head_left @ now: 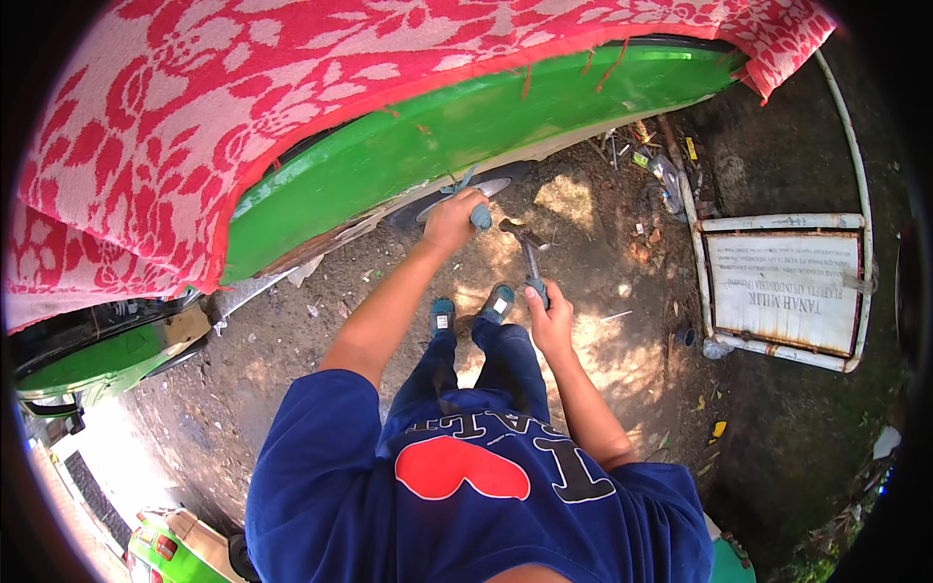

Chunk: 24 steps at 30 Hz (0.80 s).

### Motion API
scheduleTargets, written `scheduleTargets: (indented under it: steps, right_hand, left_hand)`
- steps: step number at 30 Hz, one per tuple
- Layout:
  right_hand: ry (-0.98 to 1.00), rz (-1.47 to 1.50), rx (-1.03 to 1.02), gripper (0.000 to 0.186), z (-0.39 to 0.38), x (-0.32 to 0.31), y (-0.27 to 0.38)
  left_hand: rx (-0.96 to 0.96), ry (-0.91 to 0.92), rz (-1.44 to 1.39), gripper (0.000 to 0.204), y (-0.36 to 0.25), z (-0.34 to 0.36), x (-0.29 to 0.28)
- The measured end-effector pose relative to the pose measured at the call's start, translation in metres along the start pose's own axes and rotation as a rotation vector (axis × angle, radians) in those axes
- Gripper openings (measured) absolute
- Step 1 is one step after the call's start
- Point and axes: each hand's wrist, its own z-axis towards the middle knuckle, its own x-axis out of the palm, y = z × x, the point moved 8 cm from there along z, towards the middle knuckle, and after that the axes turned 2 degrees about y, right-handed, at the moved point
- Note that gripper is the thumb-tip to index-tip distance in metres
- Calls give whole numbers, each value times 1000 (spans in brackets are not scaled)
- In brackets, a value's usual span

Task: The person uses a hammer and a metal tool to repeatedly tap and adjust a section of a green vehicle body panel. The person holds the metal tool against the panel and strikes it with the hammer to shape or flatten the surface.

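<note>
My left hand (455, 222) is closed round a blue-grey tool (479, 218) beside the lower edge of a green car body panel (486, 92); the tool's exact kind is unclear. My right hand (551, 321) grips a hammer (529, 262) by its blue handle, with the dark head raised toward the left hand's tool, a small gap apart. Part of a wheel (423, 212) shows behind my left hand, under the panel.
A red patterned blanket (175, 126) drapes over the car. At right lies a rusty white-framed sign (777, 291) on dirt ground (330, 330) strewn with litter. More green vehicle parts (117, 355) are at left and a green vehicle (170, 544) at lower left.
</note>
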Motion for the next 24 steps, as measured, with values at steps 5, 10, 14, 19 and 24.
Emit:
scheduleTargets:
  steps: [5, 10, 14, 19, 24]
  right_hand:
    - [5, 6, -1, 28, -3, -3, -3]
    - [13, -3, 5, 27, -4, -1, -6]
    - [-67, 106, 26, 28, 2, 3, -7]
    - [-64, 124, 98, 29, 38, 13, -19]
    - [-85, 453, 193, 27, 44, 8, -30]
  left_hand:
    - [-3, 9, 15, 31, 1, 3, 3]
    - [-36, 29, 59, 32, -3, 14, 4]
    - [-26, 39, 83, 32, -8, 26, 9]
    - [-81, 86, 157, 27, -6, 47, 18]
    - [-28, 112, 217, 26, -11, 55, 31]
